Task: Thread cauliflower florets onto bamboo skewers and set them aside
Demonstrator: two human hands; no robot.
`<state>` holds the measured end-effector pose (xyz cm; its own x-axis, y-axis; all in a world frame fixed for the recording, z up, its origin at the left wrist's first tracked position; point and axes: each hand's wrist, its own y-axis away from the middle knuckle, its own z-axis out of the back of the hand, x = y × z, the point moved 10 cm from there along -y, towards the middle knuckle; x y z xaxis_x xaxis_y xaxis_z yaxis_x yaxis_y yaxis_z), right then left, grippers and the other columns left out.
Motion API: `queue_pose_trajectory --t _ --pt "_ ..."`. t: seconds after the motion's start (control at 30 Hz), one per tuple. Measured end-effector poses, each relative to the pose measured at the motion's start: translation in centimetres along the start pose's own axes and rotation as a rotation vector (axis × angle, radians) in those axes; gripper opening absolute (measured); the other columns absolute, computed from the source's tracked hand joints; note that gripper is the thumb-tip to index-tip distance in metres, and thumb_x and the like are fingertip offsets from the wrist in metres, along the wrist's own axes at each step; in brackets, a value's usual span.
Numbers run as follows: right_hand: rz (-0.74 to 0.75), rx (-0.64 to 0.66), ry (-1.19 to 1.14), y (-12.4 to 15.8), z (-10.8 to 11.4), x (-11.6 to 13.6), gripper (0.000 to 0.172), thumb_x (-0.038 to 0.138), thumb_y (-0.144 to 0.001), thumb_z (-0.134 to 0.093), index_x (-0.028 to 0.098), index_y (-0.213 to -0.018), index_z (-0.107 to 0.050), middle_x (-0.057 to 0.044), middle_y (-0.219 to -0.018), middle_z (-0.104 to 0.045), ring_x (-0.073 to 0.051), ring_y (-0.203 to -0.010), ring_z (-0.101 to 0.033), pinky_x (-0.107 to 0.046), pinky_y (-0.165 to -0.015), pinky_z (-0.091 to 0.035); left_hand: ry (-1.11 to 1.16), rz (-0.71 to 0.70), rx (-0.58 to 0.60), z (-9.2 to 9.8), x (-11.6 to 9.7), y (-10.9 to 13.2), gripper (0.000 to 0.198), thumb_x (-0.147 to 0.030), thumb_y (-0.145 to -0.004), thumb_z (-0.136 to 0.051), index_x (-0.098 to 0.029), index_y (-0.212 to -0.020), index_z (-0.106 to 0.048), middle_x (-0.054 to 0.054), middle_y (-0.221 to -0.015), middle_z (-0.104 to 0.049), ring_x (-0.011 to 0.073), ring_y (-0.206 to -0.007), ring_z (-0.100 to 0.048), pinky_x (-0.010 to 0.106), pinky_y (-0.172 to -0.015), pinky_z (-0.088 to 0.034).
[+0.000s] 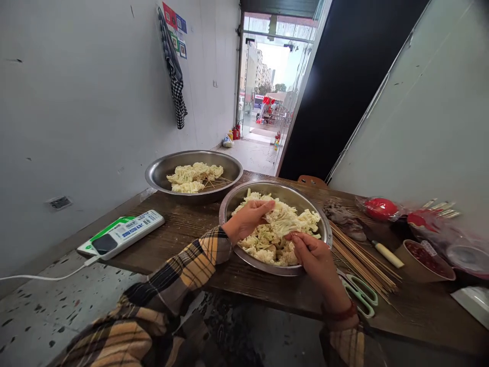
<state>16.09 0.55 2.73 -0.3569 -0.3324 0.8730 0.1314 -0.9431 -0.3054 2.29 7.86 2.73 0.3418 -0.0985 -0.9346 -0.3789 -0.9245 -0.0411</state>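
1. Pinching a cauliflower floret [284, 219] in the left hand [248, 221], right above the heaped stainless-steel basin [294, 192].
2. Aiming its long axis down and rightward; can't tell stem from crown.
3. Pressing thumb and forefinger of the right hand [314, 255] together at its lower edge; can't tell on what.
4. Further out, spotting a printed label [132, 229] on a white cabled device [155, 219], plus QR-code cards [182, 49]; too small to read.

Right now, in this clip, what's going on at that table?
A person's left hand holds a cauliflower piece over the nearer metal basin of cauliflower. The right hand is pinched at the piece's lower edge; exactly what it grips is unclear. The farther basin holds more cauliflower with thin sticks, and loose sticks lie on the table.
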Motion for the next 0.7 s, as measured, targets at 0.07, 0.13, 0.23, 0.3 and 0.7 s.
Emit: queue_pose_trajectory --t 0.07,0.13,0.23,0.3,0.7 --pt "-0.032 -0.005 -0.085 0.0 0.2 -0.6 0.041 0.048 -0.089 -0.049 0.013 -0.094 -0.07 0.006 -0.045 -0.04 -0.01 -0.043 -0.04 -0.023 -0.046 -0.034 0.077 0.004 -0.027 0.6 -0.3 0.0 0.041 -0.049 -0.073 -0.069 -0.013 -0.091 -0.07 0.006 -0.085 -0.064 0.0119 -0.069 -0.057 0.025 -0.063 -0.045" --pt "-0.042 -0.025 -0.149 0.1 0.4 -1.0 0.042 0.049 -0.089 -0.049 0.012 -0.094 -0.069 0.007 -0.046 -0.037 -0.009 -0.042 -0.035 -0.022 -0.044 -0.029 0.115 -0.007 -0.054 1.2 -0.5 0.0 0.044 -0.05 -0.075 -0.066 -0.013 -0.098 -0.068 0.007 -0.087 -0.064 0.0122 -0.069 -0.059 0.026 -0.064 -0.048" --pt "-0.047 -0.055 -0.2 0.1 0.6 -1.3 0.041 0.05 -0.088 -0.05 0.013 -0.091 -0.067 0.008 -0.045 -0.036 -0.008 -0.042 -0.032 -0.022 -0.042 -0.025 0.101 -0.017 -0.1 1.9 -0.5 0.0 0.039 -0.048 -0.077 -0.065 -0.012 -0.093 -0.067 0.004 -0.077 -0.062 0.0116 -0.062 -0.06 0.027 -0.064 -0.049" --pt "-0.054 -0.066 -0.225 0.1 0.7 -1.4 0.04 0.049 -0.088 -0.05 0.013 -0.091 -0.067 0.008 -0.045 -0.037 -0.008 -0.041 -0.032 -0.021 -0.042 -0.025 0.088 -0.02 -0.114 2.1 -0.4 0.1 0.035 -0.045 -0.077 -0.065 -0.012 -0.089 -0.066 0.003 -0.073 -0.062 0.0115 -0.06 -0.059 0.028 -0.064 -0.049" --pt "-0.077 -0.327 -0.385 0.0 2.4 -2.5 0.039 0.052 -0.084 -0.055 0.014 -0.088 -0.064 0.008 -0.047 -0.037 -0.007 -0.042 -0.03 -0.02 -0.039 -0.019 -0.029 -0.052 -0.073 1.8 -0.5 0.0 0.036 -0.042 -0.071 -0.071 -0.01 -0.087 -0.068 0.006 -0.072 -0.064 0.0104 -0.059 -0.056 0.025 -0.06 -0.046"
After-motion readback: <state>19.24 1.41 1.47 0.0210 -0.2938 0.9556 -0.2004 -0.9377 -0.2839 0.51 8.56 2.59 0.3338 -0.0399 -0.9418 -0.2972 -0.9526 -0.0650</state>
